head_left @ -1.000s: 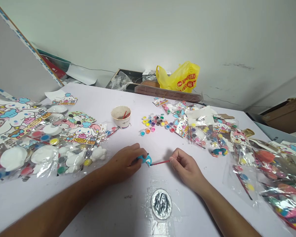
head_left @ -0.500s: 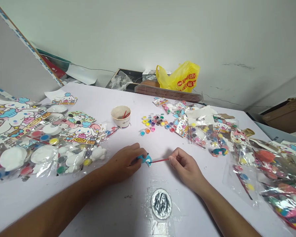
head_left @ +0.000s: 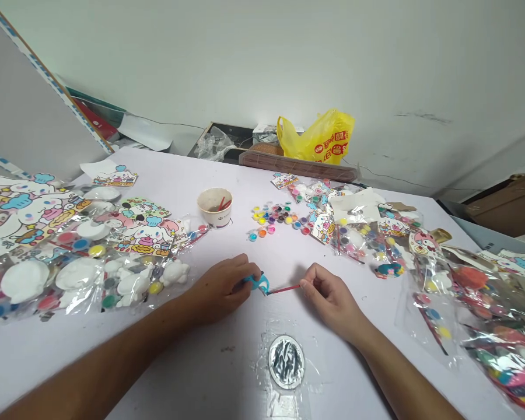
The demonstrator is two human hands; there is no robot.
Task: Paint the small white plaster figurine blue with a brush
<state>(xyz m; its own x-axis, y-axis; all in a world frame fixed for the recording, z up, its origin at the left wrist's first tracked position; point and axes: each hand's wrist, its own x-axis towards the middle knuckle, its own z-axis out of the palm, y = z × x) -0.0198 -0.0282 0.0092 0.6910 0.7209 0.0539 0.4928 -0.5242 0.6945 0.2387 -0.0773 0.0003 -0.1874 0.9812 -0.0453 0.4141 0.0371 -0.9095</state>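
My left hand (head_left: pixel 227 286) is closed around a small figurine (head_left: pixel 259 283), painted blue with some white showing. Part of the figurine is hidden behind my fingers. My right hand (head_left: pixel 326 294) pinches a thin red paintbrush (head_left: pixel 286 289) near its back end. The brush points left, and its dark tip touches or nearly touches the figurine's lower right edge. Beyond both hands lies a cluster of small paint pots (head_left: pixel 280 216) in many colours. A paper cup (head_left: pixel 214 208) holding red brushes and some liquid stands to their left.
Clear bags of white figures and paints (head_left: pixel 131 280) cover the left side. More bagged kits (head_left: pixel 359 239) and a painted blue figure (head_left: pixel 389 269) lie on the right. A round silver disc (head_left: pixel 286 361) is taped near the front. A yellow plastic bag (head_left: pixel 319 140) stands behind the table.
The brush tip has shifted slightly down along the figurine's edge, and my right hand has moved a touch to the right. The left hand holds its place.
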